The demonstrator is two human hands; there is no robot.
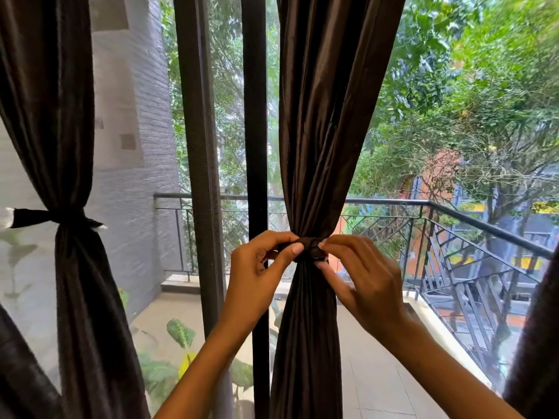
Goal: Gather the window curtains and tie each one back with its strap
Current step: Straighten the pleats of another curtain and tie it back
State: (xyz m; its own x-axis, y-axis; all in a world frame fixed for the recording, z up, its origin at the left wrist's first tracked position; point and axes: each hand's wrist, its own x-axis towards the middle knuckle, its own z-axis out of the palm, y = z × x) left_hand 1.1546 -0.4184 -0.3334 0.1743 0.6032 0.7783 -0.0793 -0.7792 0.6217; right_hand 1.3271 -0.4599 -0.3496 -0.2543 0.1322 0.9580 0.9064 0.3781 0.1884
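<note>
A dark brown curtain hangs in the middle of the window, gathered into a narrow waist. A dark strap wraps that waist. My left hand pinches the strap's left end between thumb and fingers. My right hand grips the strap's right side, fingertips pressed on it. To the left, another dark curtain stands gathered, with its own dark strap tied around it.
Dark vertical window frame bars stand just left of the middle curtain. Behind the glass lie a balcony with a metal railing, leafy plants low down and trees. A further curtain edge shows at the far right.
</note>
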